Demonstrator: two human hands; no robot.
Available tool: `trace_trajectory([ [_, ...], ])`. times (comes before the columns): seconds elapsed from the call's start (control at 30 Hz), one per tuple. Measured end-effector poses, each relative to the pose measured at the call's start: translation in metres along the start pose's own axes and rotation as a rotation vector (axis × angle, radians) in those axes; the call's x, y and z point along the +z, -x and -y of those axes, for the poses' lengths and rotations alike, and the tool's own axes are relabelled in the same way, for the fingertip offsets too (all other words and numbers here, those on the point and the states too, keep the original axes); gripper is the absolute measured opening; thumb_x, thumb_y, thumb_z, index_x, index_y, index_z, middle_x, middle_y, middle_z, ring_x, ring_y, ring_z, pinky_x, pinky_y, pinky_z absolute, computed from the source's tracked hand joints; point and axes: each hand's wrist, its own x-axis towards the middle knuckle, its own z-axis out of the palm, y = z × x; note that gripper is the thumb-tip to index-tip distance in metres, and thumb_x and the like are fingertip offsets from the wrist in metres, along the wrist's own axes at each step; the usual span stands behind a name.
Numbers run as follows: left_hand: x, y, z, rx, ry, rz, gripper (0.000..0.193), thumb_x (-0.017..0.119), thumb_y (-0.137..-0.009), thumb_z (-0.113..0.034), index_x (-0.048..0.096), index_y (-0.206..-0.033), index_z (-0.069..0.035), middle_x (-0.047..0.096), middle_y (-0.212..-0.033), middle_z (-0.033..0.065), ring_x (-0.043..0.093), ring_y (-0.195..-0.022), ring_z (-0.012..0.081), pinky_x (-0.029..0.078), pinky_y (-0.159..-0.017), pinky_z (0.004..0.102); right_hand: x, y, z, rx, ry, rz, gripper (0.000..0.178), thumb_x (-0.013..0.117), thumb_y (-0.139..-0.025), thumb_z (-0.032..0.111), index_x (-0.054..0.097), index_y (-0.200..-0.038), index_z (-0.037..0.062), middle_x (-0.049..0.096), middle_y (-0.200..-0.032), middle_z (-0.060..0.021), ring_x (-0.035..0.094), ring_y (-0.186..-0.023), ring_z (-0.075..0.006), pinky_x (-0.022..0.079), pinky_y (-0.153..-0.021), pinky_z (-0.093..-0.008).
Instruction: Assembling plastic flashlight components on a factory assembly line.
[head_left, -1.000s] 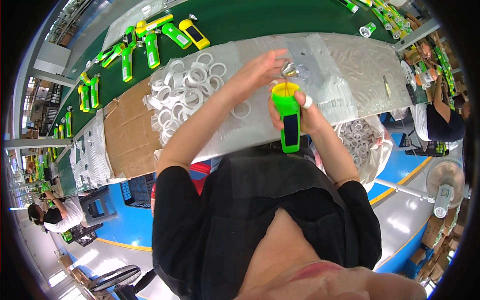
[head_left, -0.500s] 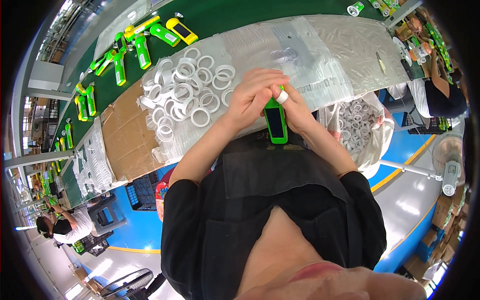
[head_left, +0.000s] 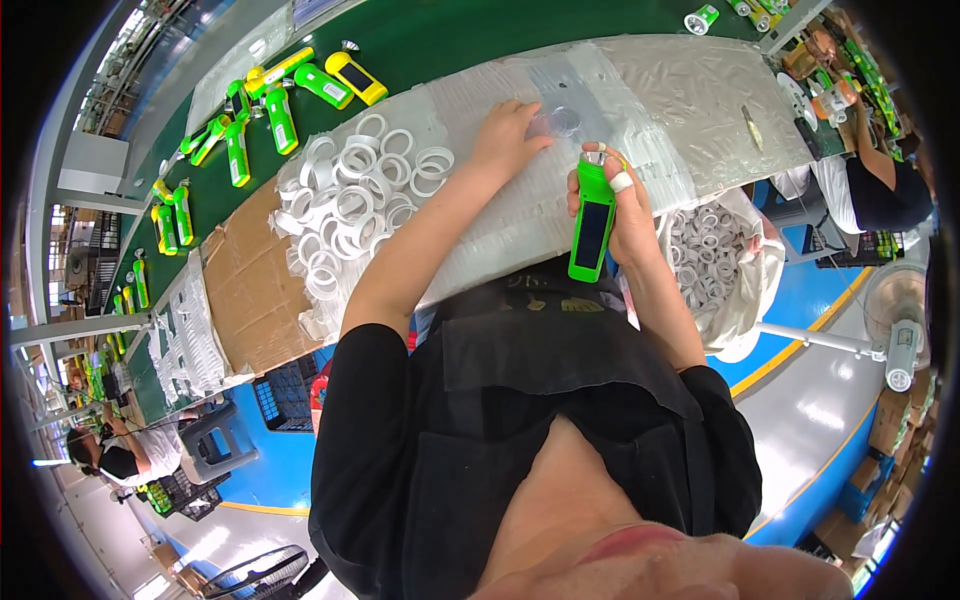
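Observation:
My right hand [head_left: 632,215] is closed round a green flashlight [head_left: 592,225] with a long dark panel, held upright over the near edge of the table. The flashlight's shiny head faces away from me, and a white wrap circles my thumb. At the middle of the table, my left hand [head_left: 508,142] reaches out with thumb and fingers apart. Its fingertips are at the edge of a small group of clear round discs [head_left: 564,122]; whether they touch one is hard to make out. A pile of white rings [head_left: 355,190] lies left of that hand.
Green and yellow flashlights [head_left: 282,120] lie on the green table [head_left: 430,40] at the far left. A sack [head_left: 762,290] full of white rings hangs at the right edge. A thin tool [head_left: 752,128] rests on the covered right part. Other people work at both sides.
My hands, together at the flashlight's head before, have separated. The left went forward to the clear discs; the right moved a little right with the flashlight, whose head is now uncovered.

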Motion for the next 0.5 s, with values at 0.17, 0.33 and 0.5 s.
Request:
trace_trajectory([
  [0.17, -0.013, 0.0, 0.0, -0.09, 0.237, 0.038, 0.058, 0.078, -0.075, -0.03, 0.06, -0.123, -0.003, 0.06, -0.11, 0.0146, 0.055, -0.106, 0.0319, 0.046, -0.092, 0.0397, 0.001, -0.003, 0.006, -0.004, -0.028, 0.023, 0.041, 0.051, -0.099, 0.034, 0.048, -0.125, 0.003, 0.061, -0.087, -0.0124, 0.058, -0.07, -0.0178, 0.048, -0.064, -0.0297],
  [0.33, -0.002, -0.001, 0.018, 0.101, 0.008, -0.058, 0.058, 0.078, -0.075, -0.033, 0.061, -0.123, -0.006, 0.062, -0.109, 0.0115, 0.057, -0.104, 0.0289, 0.047, -0.086, 0.0377, 0.01, -0.007, 0.004, 0.021, -0.012, 0.062, 0.041, 0.053, -0.098, 0.034, 0.049, -0.125, 0.0038, 0.061, -0.087, -0.0118, 0.058, -0.07, -0.0171, 0.047, -0.064, -0.0295],
  [0.5, -0.024, 0.005, 0.0, -0.024, 0.256, 0.007, 0.049, 0.073, -0.082, -0.029, 0.061, -0.124, -0.008, 0.061, -0.108, 0.01, 0.055, -0.105, 0.025, 0.046, -0.084, 0.0341, 0.012, -0.005, 0.004, 0.015, 0.013, 0.061, 0.041, 0.054, -0.097, 0.034, 0.05, -0.125, 0.0039, 0.062, -0.087, -0.0111, 0.059, -0.07, -0.0167, 0.048, -0.065, -0.0292],
])
